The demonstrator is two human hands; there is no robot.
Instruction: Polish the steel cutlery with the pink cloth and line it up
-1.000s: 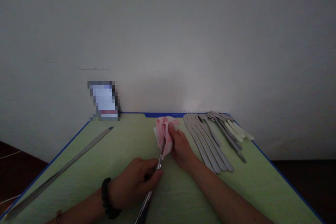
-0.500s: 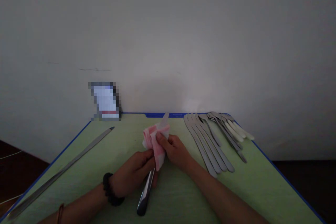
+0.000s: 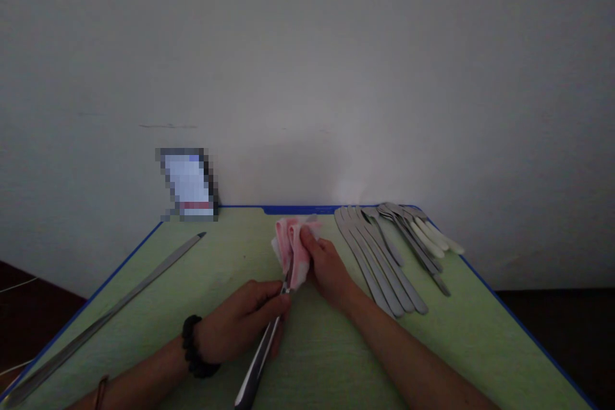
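My left hand (image 3: 247,314) is closed around the handle of a metal table knife (image 3: 255,364), pinching it near the blade. Its blade points away from me, and most of it is covered by a folded pink and white cloth (image 3: 298,262). Only the tip shows past the cloth's far side. My right hand (image 3: 329,267) grips this cloth around the blade, thumb on top. To the right of that hand, several metal knives (image 3: 384,266) lie side by side on the table.
The green table (image 3: 192,333) has a blue edge and meets a pale wall. A long metal knife (image 3: 110,314) lies along the left side. At the back left stands a blurred phone (image 3: 189,182). Spoons and other cutlery, some with white handles (image 3: 432,237), lie at the right.
My right hand and the cloth have slid away along the blade, baring the metal near my left hand. The knife's handle now reaches closer to me.
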